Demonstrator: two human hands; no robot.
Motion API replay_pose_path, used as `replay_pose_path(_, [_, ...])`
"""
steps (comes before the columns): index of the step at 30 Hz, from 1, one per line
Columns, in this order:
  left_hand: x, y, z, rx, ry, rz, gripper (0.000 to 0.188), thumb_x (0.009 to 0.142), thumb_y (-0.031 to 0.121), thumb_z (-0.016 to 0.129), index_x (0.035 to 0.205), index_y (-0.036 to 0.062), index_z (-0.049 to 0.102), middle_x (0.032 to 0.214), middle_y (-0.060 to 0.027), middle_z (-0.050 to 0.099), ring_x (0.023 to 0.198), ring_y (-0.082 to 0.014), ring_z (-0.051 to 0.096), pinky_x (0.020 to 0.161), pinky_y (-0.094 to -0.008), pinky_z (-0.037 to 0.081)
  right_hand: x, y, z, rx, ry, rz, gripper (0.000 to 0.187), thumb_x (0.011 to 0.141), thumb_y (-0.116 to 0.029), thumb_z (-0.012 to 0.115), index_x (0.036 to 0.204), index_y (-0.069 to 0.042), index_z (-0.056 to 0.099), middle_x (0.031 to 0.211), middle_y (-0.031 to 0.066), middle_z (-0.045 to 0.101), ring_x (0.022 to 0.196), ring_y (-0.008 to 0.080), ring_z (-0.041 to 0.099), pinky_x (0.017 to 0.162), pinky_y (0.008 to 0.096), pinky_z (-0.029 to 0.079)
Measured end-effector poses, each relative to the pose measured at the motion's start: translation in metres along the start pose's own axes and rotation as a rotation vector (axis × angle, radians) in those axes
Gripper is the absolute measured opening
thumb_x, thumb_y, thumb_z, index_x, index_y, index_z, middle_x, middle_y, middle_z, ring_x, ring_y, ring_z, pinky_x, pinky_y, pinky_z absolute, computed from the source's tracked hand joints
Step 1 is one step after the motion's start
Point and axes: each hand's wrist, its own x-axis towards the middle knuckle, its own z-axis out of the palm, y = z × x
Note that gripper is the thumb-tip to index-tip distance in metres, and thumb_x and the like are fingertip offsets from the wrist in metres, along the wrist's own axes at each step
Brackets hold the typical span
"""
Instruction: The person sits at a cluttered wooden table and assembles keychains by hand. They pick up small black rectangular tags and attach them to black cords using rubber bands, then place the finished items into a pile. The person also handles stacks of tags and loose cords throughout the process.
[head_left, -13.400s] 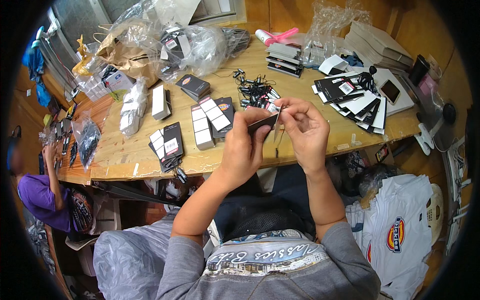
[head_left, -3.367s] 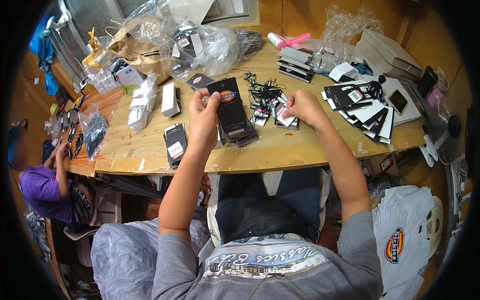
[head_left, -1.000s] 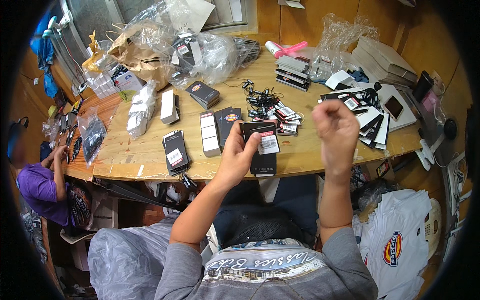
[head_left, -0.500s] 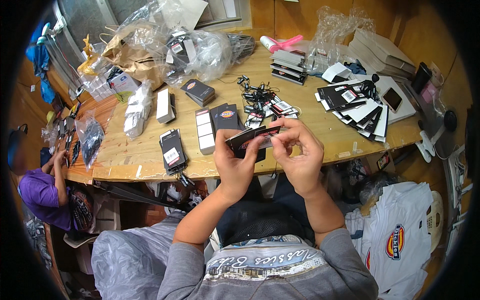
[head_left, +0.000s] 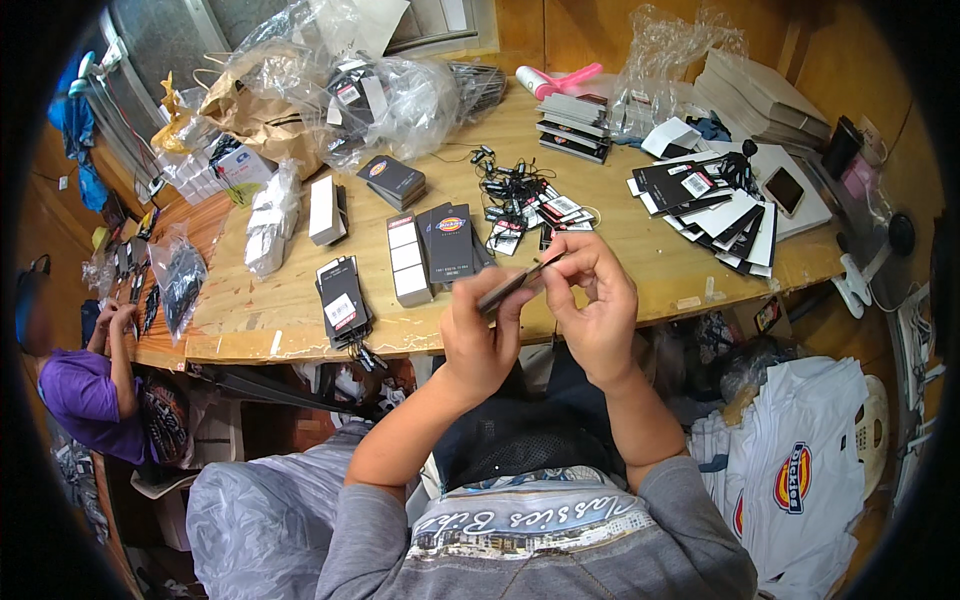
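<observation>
My left hand (head_left: 478, 335) grips a few dark hang tags (head_left: 507, 289) between thumb and fingers, above the table's front edge. They are seen nearly edge-on. Thumb and fingertips of my right hand (head_left: 598, 315) pinch at the tags' right end; a thin dark piece shows there, too small to make out. Just beyond my left hand lie black hang tags (head_left: 450, 245) beside a white label stack (head_left: 408, 258). Farther off is a tangle of black tag strings (head_left: 505, 185), with tags bearing barcode stickers (head_left: 562, 210) at its right.
Strung tags (head_left: 342, 300) lie near the front edge, and a black tag stack (head_left: 392, 182) farther back. At right are fanned-out tags (head_left: 715, 215) and a phone (head_left: 783, 192). Plastic bags (head_left: 410, 105) fill the back. A co-worker in purple (head_left: 90, 400) sits at left.
The tags in my left hand have turned from showing a printed face to nearly edge-on. My right hand has shifted slightly left, still pinched at their end.
</observation>
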Motion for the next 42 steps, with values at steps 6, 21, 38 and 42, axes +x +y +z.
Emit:
replay_pose_path(6, [0.010,0.015,-0.009,-0.340,-0.053,-0.358,0.018,0.081,-0.003,0.037,0.099,-0.0036,0.033,0.087,-0.0133,0.052,0.078,-0.0120,0.050,0.068,-0.0210,0.040,0.002,-0.008,-0.010,-0.152,-0.035,-0.048,0.015,0.064,0.005,0.058,0.073,-0.001,0.048,0.081,0.0087,0.050,0.068,0.0145,0.051,0.058,0.0241,0.042])
replay_pose_path(21, [0.003,0.013,-0.015,-0.043,-0.123,-0.142,0.024,0.074,-0.007,0.049,0.097,-0.0012,0.046,0.075,-0.0131,0.056,0.067,-0.0179,0.058,0.058,-0.0228,0.043,0.006,-0.008,-0.004,-0.255,-0.034,-0.245,0.017,0.061,0.005,0.059,0.072,-0.002,0.049,0.091,0.0130,0.052,0.083,0.0251,0.052,0.070,0.0309,0.042])
replay_pose_path(38, [0.015,0.021,-0.023,-0.537,0.000,-0.504,0.013,0.073,-0.003,0.053,0.086,-0.0052,0.054,0.088,-0.0112,0.055,0.080,-0.0147,0.053,0.072,-0.0247,0.042,-0.004,-0.008,-0.002,-0.424,0.034,-0.474,0.021,0.058,-0.002,0.064,0.073,-0.005,0.051,0.088,0.0107,0.048,0.079,0.0251,0.050,0.067,0.0328,0.041])
replay_pose_path(42, [0.012,0.022,-0.024,-0.571,-0.044,-0.438,0.014,0.073,-0.007,0.050,0.087,-0.0066,0.054,0.088,-0.0121,0.055,0.082,-0.0151,0.052,0.073,-0.0236,0.042,-0.007,-0.011,-0.003,-0.439,0.067,-0.488,0.020,0.061,-0.001,0.063,0.076,-0.005,0.050,0.090,0.0121,0.047,0.082,0.0260,0.050,0.069,0.0346,0.041])
